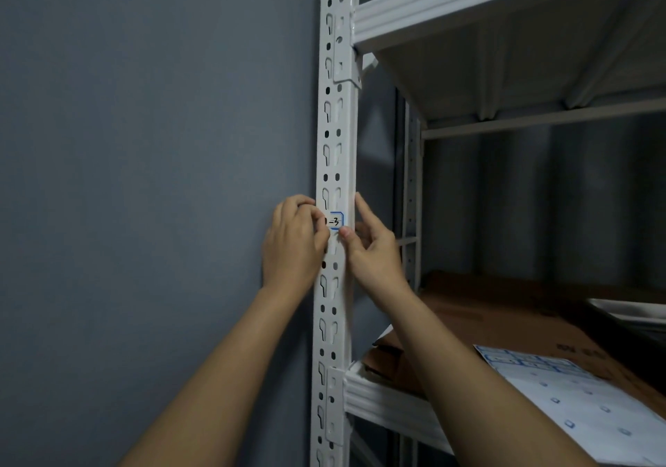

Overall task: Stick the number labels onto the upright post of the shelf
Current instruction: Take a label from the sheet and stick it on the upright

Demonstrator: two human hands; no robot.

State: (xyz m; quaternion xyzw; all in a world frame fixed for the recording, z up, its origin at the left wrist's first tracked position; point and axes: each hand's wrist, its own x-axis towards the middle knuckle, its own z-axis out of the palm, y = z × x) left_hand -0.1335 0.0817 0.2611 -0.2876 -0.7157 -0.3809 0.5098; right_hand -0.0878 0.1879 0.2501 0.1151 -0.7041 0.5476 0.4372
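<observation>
Number label [335,221] is seen on the front face of the white upright post [333,149], about midway between the upper shelf [486,9] and the lower shelf [389,401]. Post is flanked by a grey wall [144,106] on the left; shelf bays sit to the right. On the lower shelf, flattened brown cardboard [504,322] is laid, with a white sticker sheet [576,401] on top, blue-framed labels left at its far edge; print on the cardboard cannot be read. A rear post [411,192] is visible behind.

Writing on the label: "-3" readable in black marker; the left part is covered by the left hand [293,243]. Label is small, white, rectangular, with a blue rounded border, lying over the post's slots.

Left hand: fingers curled, thumb and fingertips pinching the label's left end against the post. Right hand [373,250]: thumb pressed at the label's lower right corner, index finger extended up along the post's right edge, other fingers loosely bent.
</observation>
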